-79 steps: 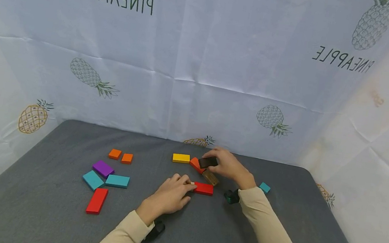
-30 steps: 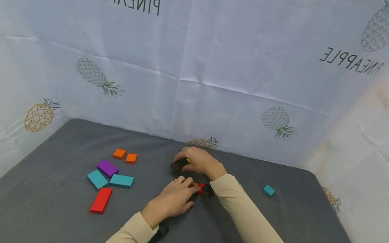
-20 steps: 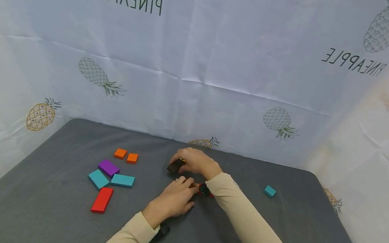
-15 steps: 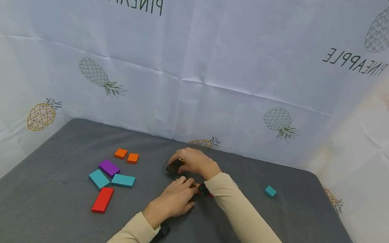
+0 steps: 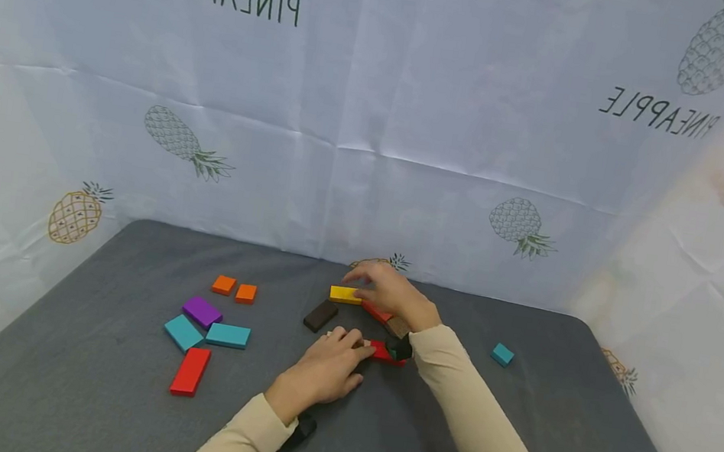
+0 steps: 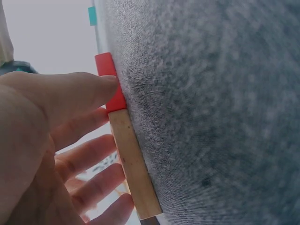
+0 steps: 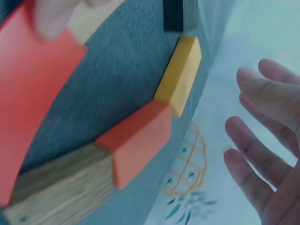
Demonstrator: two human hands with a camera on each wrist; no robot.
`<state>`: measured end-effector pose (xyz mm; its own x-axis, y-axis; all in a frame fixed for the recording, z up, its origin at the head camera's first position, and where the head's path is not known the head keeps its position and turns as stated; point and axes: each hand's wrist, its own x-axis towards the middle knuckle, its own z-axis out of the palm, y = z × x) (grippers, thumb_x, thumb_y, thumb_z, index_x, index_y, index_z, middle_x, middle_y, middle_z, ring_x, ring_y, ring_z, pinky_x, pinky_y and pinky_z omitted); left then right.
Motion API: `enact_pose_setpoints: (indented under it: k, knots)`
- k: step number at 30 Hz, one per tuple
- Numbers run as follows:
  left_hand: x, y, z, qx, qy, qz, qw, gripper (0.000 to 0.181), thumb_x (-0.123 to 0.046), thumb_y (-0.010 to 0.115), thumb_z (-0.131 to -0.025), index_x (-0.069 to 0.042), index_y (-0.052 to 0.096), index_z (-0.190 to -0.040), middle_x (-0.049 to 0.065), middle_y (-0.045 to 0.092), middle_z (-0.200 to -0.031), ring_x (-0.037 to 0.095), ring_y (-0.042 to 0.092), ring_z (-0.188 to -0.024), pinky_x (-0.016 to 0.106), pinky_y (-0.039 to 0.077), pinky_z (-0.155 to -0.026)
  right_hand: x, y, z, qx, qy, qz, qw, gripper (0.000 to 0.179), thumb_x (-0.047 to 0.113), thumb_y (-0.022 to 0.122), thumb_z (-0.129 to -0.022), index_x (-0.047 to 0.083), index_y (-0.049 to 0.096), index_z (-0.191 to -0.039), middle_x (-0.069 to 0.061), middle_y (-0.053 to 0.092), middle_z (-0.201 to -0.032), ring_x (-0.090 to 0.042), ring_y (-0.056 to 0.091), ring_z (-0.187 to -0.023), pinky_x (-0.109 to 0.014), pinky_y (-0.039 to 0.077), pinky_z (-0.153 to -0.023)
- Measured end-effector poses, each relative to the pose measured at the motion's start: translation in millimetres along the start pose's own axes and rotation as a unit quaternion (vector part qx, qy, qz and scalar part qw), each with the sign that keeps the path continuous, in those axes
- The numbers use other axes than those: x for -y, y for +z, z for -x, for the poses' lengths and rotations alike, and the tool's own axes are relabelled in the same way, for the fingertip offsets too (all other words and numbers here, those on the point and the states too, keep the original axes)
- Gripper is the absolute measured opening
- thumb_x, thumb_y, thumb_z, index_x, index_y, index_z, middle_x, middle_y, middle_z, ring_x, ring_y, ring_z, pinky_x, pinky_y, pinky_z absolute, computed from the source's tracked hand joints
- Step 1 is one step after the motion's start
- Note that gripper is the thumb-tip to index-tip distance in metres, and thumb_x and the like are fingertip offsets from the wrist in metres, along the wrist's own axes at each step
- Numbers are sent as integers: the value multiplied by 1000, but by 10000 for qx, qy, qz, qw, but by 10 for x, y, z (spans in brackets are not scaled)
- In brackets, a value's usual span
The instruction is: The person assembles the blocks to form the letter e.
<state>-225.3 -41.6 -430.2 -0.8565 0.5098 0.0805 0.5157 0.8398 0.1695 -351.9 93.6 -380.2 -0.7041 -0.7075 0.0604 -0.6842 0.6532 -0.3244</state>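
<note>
My left hand (image 5: 321, 367) rests its fingers on a light wooden block (image 6: 133, 164) and the red block (image 5: 389, 354) joined to its end; in the left wrist view the thumb touches the red one. My right hand (image 5: 390, 292) holds nothing, its fingers loosely spread over the yellow block (image 5: 345, 295). A dark brown block (image 5: 321, 315) stands just left of the yellow one. From the yellow block, an orange-red block (image 7: 140, 140) and a brown wooden block (image 7: 65, 183) run on end to end, curving toward the red block.
Left on the grey table (image 5: 68, 385) lie two small orange blocks (image 5: 224, 285), a purple block (image 5: 202, 312), two teal blocks (image 5: 227, 336) and a red block (image 5: 191, 372). A small teal block (image 5: 502, 355) lies at the right. A pineapple-print curtain (image 5: 379, 105) hangs behind.
My right hand carried the dark brown block leftward past the yellow one, set it down, let go and drew back right. My left hand stays on the same blocks.
</note>
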Motion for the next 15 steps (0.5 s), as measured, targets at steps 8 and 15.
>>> enact_pose_setpoints:
  k: [8, 15]
  knots:
    - [3, -5, 7, 31, -41, 48, 10000, 44, -30, 70, -93, -20, 62, -135, 0, 55, -121, 20, 50, -108, 35, 47, -92, -205, 22, 205, 103, 1250, -262, 9918, 35, 16, 69, -94, 5, 66, -127, -13, 66, -126, -30, 63, -114, -45, 52, -96]
    - [10, 16, -3, 15, -55, 44, 10000, 44, -30, 71, -92, -20, 62, -134, 1, 56, -120, 21, 49, -109, 36, 48, -93, -324, 113, 335, 204, 2091, -148, 9776, 50, 34, 76, -88, 7, 65, -129, -14, 68, -122, -29, 65, -110, -46, 53, -93]
